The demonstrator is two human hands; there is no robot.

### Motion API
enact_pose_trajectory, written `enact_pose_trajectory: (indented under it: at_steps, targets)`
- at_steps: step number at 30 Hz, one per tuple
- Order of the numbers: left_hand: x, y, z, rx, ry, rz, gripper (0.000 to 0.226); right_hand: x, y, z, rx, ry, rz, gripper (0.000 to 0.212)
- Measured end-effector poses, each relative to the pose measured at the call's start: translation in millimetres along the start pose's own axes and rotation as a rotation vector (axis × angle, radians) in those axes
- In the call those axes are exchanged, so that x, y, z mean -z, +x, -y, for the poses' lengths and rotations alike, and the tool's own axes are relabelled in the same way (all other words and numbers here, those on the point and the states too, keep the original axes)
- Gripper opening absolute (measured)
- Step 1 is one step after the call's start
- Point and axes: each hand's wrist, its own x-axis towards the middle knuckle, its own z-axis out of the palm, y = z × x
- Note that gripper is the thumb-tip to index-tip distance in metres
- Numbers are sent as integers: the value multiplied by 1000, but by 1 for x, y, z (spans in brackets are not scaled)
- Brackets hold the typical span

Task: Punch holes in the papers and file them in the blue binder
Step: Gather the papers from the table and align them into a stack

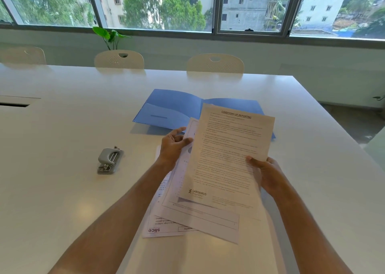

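L hand [174, 143] + R hand [265, 172] pinch printed sheet [227, 150] edges | blue binder [173, 110] open, 12 o'clock | hole punch [109, 160] 9 o'clock | white table [62, 127]

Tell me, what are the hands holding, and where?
Papers. The left hand pinches the left edge of the sheets; the right hand holds the top sheet's right edge.
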Motion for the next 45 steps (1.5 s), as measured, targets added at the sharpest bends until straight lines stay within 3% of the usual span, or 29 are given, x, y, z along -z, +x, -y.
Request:
enact_pose_trajectory:
  at_steps: [5, 9, 15, 17, 22, 31, 35, 39, 45]
  targets:
    - [-2, -4, -8, 32, -118, -16, 16, -6, 1, -3, 71, 21, 9, 43]
    - [0, -8, -12, 98, -86, 84, 22, -14, 1, 1, 129, 75, -1, 59]
    - [1, -18, -17, 169, -11, 197, 35, -32, -7, 12, 176, 40, 60, 32]
    - [2, -17, -22, 132, -11, 190, 37, -34, -7, 14, 178, 32, 98, 34]
    - [-3, -21, -48, -44, -54, 116, 11, -41, -9, 22, 165, 36, 144, 30]
    - [-15, -38, -104, -411, -8, 85, 17, -63, -14, 53, 559, -37, 43, 17]
    - [-16, -37, -95, -373, 62, 62, 16, -64, -11, 48, 563, -122, 17, 33]
    - [-12, -37, -76, -271, 59, 67, 18, -59, -9, 36, 515, -169, 3, 25]
    - [-12, -39, -61, -263, 95, 117, 25, -57, -10, 28, 495, -196, 13, 30]
